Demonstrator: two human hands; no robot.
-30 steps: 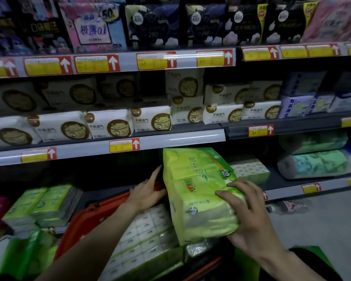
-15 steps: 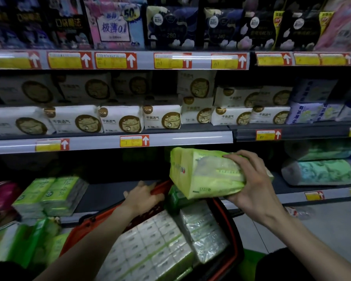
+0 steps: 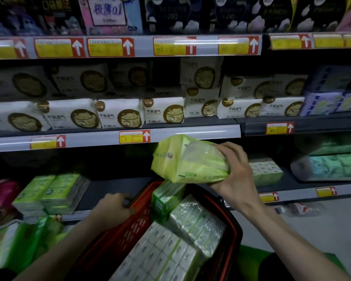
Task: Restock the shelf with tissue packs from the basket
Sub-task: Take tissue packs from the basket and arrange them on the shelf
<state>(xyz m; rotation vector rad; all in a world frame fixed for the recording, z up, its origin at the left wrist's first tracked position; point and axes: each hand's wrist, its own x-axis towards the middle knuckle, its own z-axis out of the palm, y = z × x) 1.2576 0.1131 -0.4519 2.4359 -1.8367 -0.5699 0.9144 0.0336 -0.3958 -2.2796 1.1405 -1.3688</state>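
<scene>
My right hand [image 3: 236,173] grips a light green tissue pack [image 3: 187,161] by its right end and holds it flat in the air, above the red basket [image 3: 234,224] and in front of the dark lower shelf [image 3: 118,191]. My left hand [image 3: 112,207] grips the basket's far left rim. Inside the basket lie several tissue packs [image 3: 190,220], white and green, and one small green pack [image 3: 166,197] stands at the far end.
Two green tissue packs [image 3: 51,193] lie on the lower shelf at the left. A small white-green pack [image 3: 265,171] and green paper rolls [image 3: 330,165] sit at the right. White packs with cat logos [image 3: 120,114] fill the shelf above. Grey floor lies at right.
My right hand has turned the green pack from upright to flat and lifted it toward the shelf. My left hand let go of the pack and took hold of the basket rim.
</scene>
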